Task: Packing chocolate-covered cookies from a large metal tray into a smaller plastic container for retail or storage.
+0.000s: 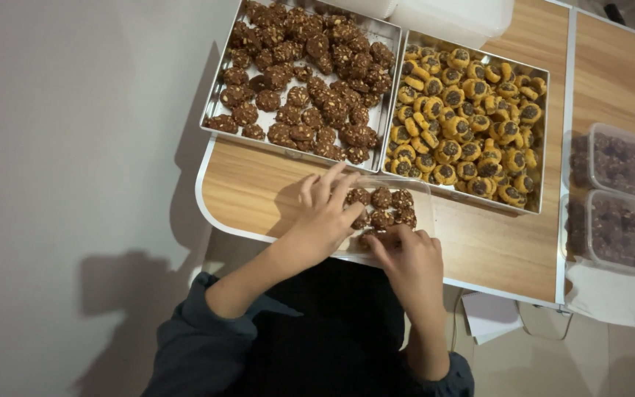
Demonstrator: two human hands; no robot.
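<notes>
While the left hand [325,217] rests spread, the right hand [406,257] pinches a cookie [373,237].

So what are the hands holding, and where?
Left hand steadies the clear container at its left edge; right hand pinches a brown cookie at its near edge.

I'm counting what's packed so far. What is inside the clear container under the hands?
The clear container holds several dark brown cookies. The left hand and right hand cover its near part, hiding any others.
</notes>
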